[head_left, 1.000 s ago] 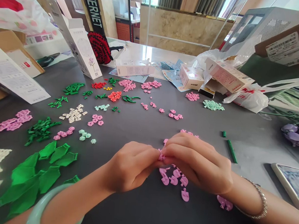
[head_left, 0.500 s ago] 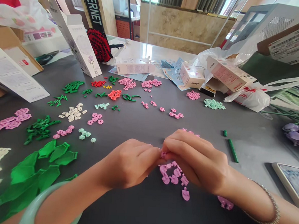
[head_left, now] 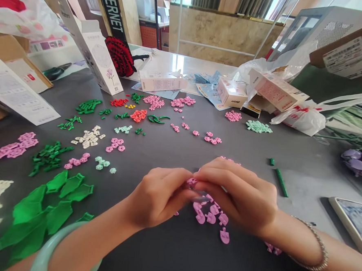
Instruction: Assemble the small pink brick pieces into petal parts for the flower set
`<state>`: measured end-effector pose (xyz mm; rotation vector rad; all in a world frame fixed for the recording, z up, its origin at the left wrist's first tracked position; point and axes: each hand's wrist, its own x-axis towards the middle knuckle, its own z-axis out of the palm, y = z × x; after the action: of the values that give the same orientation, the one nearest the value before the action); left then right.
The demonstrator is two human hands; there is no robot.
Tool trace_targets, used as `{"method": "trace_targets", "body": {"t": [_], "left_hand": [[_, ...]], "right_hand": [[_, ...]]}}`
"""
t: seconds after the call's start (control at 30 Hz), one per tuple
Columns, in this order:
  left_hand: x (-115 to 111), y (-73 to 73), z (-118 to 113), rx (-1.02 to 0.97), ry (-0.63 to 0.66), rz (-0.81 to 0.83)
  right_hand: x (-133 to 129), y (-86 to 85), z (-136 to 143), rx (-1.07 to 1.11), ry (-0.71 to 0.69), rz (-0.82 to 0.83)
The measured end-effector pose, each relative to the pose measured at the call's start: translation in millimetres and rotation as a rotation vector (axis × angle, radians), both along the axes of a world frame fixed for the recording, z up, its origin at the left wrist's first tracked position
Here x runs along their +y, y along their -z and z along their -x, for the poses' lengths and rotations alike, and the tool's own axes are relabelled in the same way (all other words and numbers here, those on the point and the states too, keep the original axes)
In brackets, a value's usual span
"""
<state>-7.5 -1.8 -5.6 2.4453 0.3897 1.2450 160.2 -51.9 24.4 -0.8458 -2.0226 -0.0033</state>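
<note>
My left hand point(head_left: 161, 195) and my right hand point(head_left: 241, 192) meet over the dark table, fingertips pinched together. Between them is a small pink building brick piece point(head_left: 191, 182), mostly hidden by the fingers. Both hands appear closed on it. Just below my right hand lies a loose group of pink rounded bricks point(head_left: 212, 213), and one pink brick point(head_left: 224, 236) sits apart nearer to me. More pink pieces point(head_left: 272, 248) show partly under my right wrist. Behind my right hand, a few pink pieces point(head_left: 228, 159) peek out.
Large green leaf pieces point(head_left: 47, 213) and green bricks point(head_left: 48, 158) lie at the left, with white bricks point(head_left: 89, 137) beyond. A phone point(head_left: 352, 221) and a green rod point(head_left: 281, 183) are at the right. Boxes point(head_left: 162, 82) and plastic bags point(head_left: 304, 120) line the back.
The fingers of my left hand have shifted slightly and opened a gap, so more of the pink piece shows. My right hand has turned a little; both hands stay together.
</note>
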Motion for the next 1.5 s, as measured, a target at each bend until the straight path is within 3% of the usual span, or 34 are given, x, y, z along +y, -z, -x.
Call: {"method": "trace_targets", "body": {"t": [0.4, 0.67, 0.93, 1.23, 1.5], "left_hand": [[-1.3, -1.0, -1.5, -0.028, -0.027, 0.005], [-1.6, 2.1, -1.3, -0.011, -0.033, -0.005], [-1.7, 3.4, -1.6, -0.002, -0.062, -0.021], [-1.2, 5.1, -0.6, 0.015, -0.031, -0.032], [-1.9, 2.1, -1.2, -0.012, 0.007, -0.006]], "right_hand": [[0.0, 0.5, -2.5, -0.048, 0.021, -0.04], [1.0, -1.3, -5.7, -0.193, 0.045, -0.169], [4.7, 1.7, -6.6, -0.15, 0.01, -0.154], [4.8, 3.7, -4.8, -0.117, -0.012, -0.113], [3.8, 1.0, -7.4, -0.204, 0.025, -0.202]]}}
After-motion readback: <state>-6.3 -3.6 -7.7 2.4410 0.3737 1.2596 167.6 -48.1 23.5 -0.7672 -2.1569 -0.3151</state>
